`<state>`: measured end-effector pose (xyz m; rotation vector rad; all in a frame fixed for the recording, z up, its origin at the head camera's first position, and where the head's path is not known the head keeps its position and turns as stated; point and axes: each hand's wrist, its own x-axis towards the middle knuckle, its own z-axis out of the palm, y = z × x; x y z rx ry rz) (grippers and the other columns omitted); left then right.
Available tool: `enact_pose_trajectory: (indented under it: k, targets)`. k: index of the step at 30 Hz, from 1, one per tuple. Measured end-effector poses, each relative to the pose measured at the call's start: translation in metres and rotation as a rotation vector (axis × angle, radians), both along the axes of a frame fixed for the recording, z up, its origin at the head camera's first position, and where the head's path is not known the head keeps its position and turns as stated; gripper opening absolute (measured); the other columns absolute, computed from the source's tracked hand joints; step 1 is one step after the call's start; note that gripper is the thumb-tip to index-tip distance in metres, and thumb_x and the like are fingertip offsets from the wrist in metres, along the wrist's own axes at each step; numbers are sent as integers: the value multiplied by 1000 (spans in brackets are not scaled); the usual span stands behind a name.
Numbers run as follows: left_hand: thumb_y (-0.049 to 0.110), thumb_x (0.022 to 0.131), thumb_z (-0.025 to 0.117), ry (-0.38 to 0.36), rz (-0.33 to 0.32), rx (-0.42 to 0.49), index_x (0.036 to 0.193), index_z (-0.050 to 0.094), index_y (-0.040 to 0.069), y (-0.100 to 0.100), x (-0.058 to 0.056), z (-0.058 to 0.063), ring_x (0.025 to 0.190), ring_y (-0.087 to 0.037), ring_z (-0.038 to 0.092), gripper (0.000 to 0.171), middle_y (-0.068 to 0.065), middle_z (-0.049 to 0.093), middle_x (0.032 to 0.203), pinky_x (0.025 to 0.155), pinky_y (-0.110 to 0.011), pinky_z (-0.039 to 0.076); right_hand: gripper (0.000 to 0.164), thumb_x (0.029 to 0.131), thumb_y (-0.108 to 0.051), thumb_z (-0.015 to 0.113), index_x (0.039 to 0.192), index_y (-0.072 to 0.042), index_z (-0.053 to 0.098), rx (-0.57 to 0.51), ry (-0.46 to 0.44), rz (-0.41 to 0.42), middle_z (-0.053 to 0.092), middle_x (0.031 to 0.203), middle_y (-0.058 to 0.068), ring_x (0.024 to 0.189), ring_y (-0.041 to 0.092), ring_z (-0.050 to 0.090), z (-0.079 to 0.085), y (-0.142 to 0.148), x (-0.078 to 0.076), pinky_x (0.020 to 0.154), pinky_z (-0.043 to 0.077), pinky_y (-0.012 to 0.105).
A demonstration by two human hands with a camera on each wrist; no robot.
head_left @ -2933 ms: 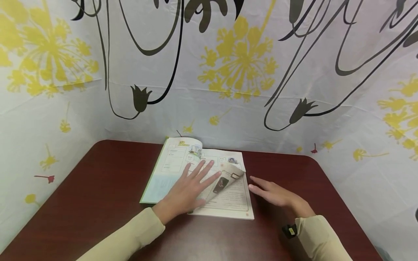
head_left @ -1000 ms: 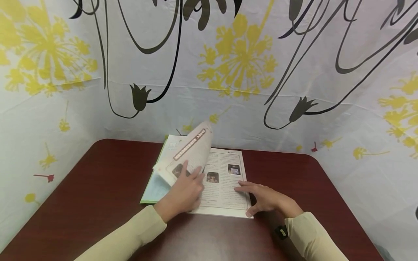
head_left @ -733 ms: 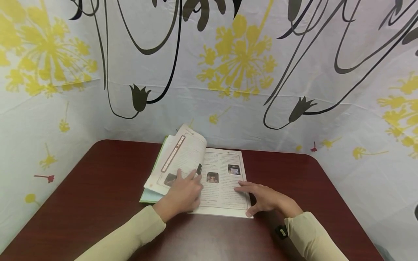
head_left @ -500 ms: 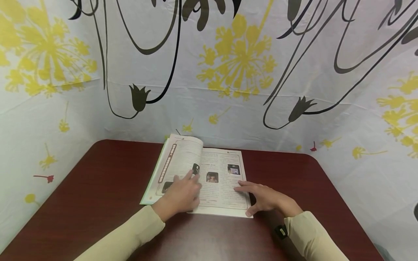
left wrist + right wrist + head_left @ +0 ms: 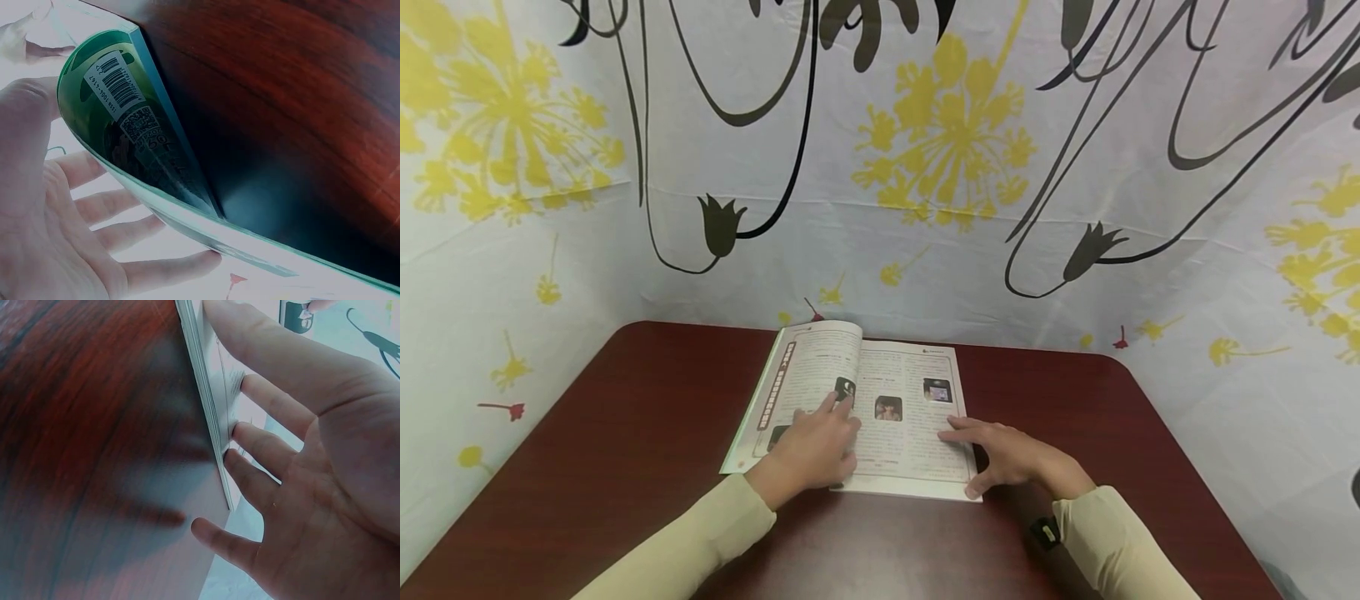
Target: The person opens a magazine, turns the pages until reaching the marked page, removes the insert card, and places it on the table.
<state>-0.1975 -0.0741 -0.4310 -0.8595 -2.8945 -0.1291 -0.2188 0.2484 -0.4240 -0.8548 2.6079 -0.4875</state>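
An open magazine lies on the table, printed text and small photos on both pages. My left hand rests on the lower part of the left page, near the spine, fingers extended. In the left wrist view, the green back cover bows up from the table, showing a barcode label. My right hand touches the right page at its outer edge, thumb at the near corner. The right wrist view shows its fingers spread and fairly straight, the little finger off the magazine's page edge.
The dark red-brown table has rounded far corners. A white cloth printed with yellow flowers and dark stems hangs behind it and along both sides. A small black device sits at the right wrist.
A leaf has turned over from right to left and settled on the left side. My left hand has lowered onto it, shifting slightly left. My right hand moved onto the right page's edge, then stayed.
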Motion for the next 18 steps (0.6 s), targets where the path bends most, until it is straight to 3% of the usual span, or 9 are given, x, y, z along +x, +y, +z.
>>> enact_pose_trajectory:
  k: [7,18]
  targets:
    - [24,83,61,-3,4,-8,115,69,8,1,1,1,133,-38,47,37,-15,52,143,80,-66,50,86,68,-27,91,144,-13,54,-2,-13,-13,37,156,18,141,44,35,2,-1,0,104,36,62]
    - [27,86,58,121,-40,-66,112,70,9,4,-1,-2,125,-35,52,33,-16,57,137,91,-60,46,86,67,-28,91,143,-12,55,-1,-5,-6,38,155,18,140,42,36,1,-1,-1,104,38,59]
